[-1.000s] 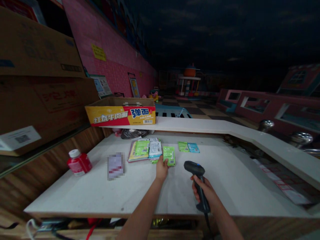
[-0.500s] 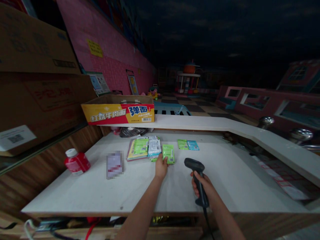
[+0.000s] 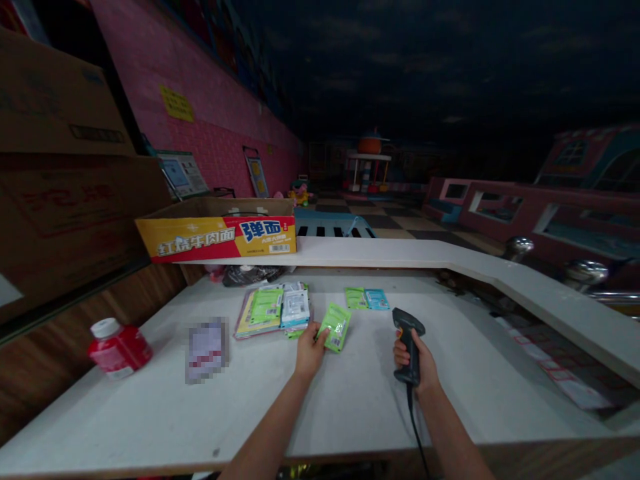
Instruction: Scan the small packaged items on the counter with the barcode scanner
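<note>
My left hand (image 3: 311, 350) pinches the near left edge of a green packet (image 3: 335, 327), tilted a little over the white counter (image 3: 260, 413). My right hand (image 3: 419, 360) is wrapped round the grip of a black barcode scanner (image 3: 409, 347), whose cord trails down towards the counter's front edge. Behind my left hand lies a pile of flat packets, with a green packet (image 3: 267, 305) and a silver-blue packet (image 3: 296, 305) on top. Farther back, another green packet (image 3: 355, 298) lies beside a blue packet (image 3: 377, 299).
A red bottle with a white cap (image 3: 120, 348) and a blurred-out flat item (image 3: 206, 350) stand and lie on the left. A yellow-red carton (image 3: 220, 237) rests on the raised ledge (image 3: 370, 252). Large cardboard boxes (image 3: 75, 207) are stacked at far left.
My left hand has drawn the green packet nearer, away from the pile, and turned it. The scanner in my right hand has shifted right and tilted. The whole view has shifted slightly.
</note>
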Available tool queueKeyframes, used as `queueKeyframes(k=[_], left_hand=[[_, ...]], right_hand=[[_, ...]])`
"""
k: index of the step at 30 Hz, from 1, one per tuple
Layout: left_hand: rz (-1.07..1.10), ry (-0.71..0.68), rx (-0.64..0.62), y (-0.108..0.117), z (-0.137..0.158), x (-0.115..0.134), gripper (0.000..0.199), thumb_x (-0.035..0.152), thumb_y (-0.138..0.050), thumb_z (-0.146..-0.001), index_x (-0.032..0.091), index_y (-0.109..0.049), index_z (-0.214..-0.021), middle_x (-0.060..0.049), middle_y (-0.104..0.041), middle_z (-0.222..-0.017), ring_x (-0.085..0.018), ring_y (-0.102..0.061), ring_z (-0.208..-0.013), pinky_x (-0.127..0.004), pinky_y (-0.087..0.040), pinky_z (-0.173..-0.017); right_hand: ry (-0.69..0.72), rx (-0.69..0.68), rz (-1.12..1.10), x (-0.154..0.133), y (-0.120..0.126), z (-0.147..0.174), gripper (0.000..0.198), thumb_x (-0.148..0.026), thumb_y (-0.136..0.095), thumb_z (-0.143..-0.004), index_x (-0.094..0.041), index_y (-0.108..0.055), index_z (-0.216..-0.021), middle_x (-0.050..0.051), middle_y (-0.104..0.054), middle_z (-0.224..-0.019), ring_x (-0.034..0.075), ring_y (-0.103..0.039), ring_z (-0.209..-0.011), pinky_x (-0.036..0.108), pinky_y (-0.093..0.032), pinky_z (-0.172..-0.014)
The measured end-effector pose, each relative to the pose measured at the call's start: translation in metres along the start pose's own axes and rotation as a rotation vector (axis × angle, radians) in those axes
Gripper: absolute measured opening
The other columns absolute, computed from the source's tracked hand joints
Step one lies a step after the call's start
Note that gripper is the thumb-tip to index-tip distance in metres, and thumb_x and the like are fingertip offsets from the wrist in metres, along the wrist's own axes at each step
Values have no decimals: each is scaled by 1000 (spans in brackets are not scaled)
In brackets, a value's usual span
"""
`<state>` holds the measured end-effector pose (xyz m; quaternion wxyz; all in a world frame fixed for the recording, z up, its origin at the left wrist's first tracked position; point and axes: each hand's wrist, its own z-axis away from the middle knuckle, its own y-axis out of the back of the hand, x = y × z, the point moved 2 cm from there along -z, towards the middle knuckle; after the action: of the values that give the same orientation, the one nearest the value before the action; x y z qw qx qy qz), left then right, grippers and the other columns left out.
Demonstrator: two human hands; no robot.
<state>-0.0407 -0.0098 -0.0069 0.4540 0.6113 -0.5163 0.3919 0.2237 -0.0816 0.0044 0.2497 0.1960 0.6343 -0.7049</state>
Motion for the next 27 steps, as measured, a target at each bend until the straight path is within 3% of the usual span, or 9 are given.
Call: queueKeyframes(k=[3, 6, 12, 16, 21, 24, 27], left_hand=[[125, 74, -22, -7, -5, -1, 38, 56, -62, -75, 18, -55, -73, 3, -56, -56, -11, -50, -46, -22, -40, -43], [265, 147, -44, -24, -17, 2, 40, 53, -69, -68, 16, -59, -78, -1, -65, -64, -14, -59, -52, -25, -49, -48], [439, 343, -109, -85, -56, 6, 17, 26, -67, -72, 15, -61, -84, -4, -72, -76, -16, -68, -63, -32, -58, -64], [313, 410, -86, -131, -82, 10, 4, 18, -58, -80, 16, -60, -83, -3, -70, -70, -14, -67, -57, -29, -58, -59], [166, 403, -62, -177, -105, 13, 4, 13, -55, -81, 15, -59, -82, -3, -67, -65, -14, -68, -58, -27, -57, -58], [63, 374, -61, -183, -111, 12, 1, 15, -59, -80, 15, -59, -79, 1, -61, -56, -16, -66, -54, -27, -54, -56], [-106, 297, -79, -171, -110, 13, 9, 17, -64, -76, 16, -57, -69, 2, -55, -51, -18, -65, -56, -30, -52, -59]], right_hand=[[-39, -16, -47, 1, 5, -5, 35, -44, -77, -72, -18, -57, -85, -7, -44, -57, 4, -40, -42, 12, -34, -37], [-81, -22, -122, 2, 9, -9, 33, -41, -78, -72, -18, -58, -87, -7, -45, -57, 4, -40, -43, 12, -35, -37], [-112, -22, -213, 3, 14, -14, 33, -40, -78, -73, -17, -58, -87, -8, -45, -57, 3, -40, -43, 11, -34, -38], [-122, -26, -205, 3, 15, -17, 34, -41, -77, -73, -18, -58, -87, -8, -44, -57, 4, -41, -43, 11, -34, -37], [-129, -28, -220, 2, 15, -19, 33, -41, -77, -74, -17, -57, -85, -7, -43, -57, 5, -41, -43, 12, -34, -36], [-120, -30, -195, 2, 16, -20, 32, -42, -75, -75, -18, -56, -81, -7, -42, -57, 5, -41, -43, 13, -34, -36], [-113, -29, -193, 2, 15, -20, 32, -42, -75, -75, -18, -57, -84, -7, -43, -57, 5, -41, -43, 13, -35, -36]])
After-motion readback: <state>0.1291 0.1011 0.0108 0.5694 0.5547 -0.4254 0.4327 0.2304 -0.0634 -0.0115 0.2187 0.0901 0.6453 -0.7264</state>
